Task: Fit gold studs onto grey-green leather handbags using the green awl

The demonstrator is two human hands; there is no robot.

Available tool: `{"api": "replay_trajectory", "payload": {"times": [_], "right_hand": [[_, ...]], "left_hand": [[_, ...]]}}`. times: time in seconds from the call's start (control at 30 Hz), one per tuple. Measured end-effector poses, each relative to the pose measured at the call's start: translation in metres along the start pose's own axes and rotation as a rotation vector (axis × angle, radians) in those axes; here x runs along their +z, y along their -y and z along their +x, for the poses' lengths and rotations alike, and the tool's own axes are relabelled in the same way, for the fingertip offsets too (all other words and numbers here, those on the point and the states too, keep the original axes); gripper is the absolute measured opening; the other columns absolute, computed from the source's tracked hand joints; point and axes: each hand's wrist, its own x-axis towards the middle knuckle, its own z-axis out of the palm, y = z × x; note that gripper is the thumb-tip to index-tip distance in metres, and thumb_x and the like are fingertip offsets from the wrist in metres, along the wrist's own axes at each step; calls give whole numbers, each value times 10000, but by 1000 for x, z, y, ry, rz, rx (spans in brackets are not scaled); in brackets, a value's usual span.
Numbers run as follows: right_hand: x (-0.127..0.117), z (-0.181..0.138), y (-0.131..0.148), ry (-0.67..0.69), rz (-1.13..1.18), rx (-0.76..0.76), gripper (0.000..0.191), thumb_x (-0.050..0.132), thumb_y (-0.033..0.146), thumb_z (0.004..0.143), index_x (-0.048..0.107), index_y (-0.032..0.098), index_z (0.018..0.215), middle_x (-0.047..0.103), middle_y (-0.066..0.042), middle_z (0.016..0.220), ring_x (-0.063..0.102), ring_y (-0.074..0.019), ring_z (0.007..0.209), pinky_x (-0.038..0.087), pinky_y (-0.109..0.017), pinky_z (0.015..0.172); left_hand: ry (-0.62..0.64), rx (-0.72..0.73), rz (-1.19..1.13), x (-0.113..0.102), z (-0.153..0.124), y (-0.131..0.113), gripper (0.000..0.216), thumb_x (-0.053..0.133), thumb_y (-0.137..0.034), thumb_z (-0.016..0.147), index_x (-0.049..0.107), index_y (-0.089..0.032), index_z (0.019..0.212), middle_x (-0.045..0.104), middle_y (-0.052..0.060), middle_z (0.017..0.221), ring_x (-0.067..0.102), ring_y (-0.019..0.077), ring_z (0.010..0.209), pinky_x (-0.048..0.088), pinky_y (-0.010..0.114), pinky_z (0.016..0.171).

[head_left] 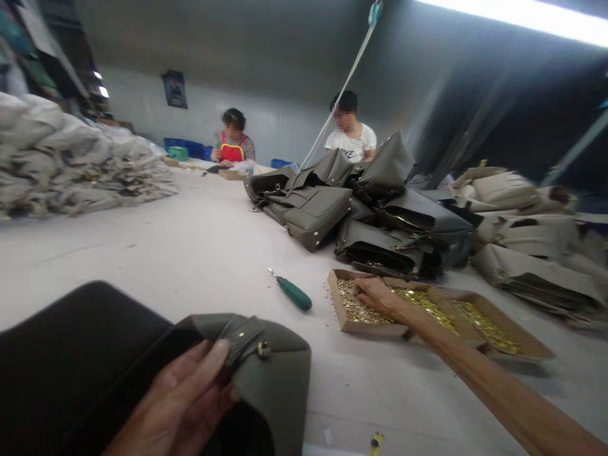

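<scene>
Grip of the left hand (185, 386), by the counter's (204, 253) near edge, pinches the strap (244, 332) of a grey bag (287, 373) between thumb and fingers. From the near right corner, the right arm (479, 380) stretches over cardboard trays (370, 329), its right hand (377, 294) angled down with fingers bunched among gold studs (351, 301); whether it pinches any, I cannot tell. A green-handled tool (294, 294) lies just left of the trays. Open room runs toward the far edge, between a pale heap (71, 158) and piled dark bags (318, 212).
</scene>
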Motion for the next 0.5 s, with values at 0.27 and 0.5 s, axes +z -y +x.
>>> {"api": "replay_trajectory", "payload": {"times": [0.27,0.5], "right_hand": [[-10,9,14,-118,141,12,139,506,88,772,517,172,662,615,-70,680,576,-205,657,408,-310,642],[-81,-34,138,-333,533,-191,220,456,382,917,572,205,860,610,-24,754,566,-173,677,438,-273,615]], "left_hand": [[287,226,122,-5,3,5,290,726,-379,769,686,-122,898,639,71,864,563,117,706,505,211,636],[326,272,92,-3,1,6,256,711,-357,781,655,-113,835,572,44,794,496,102,671,441,191,579]]}}
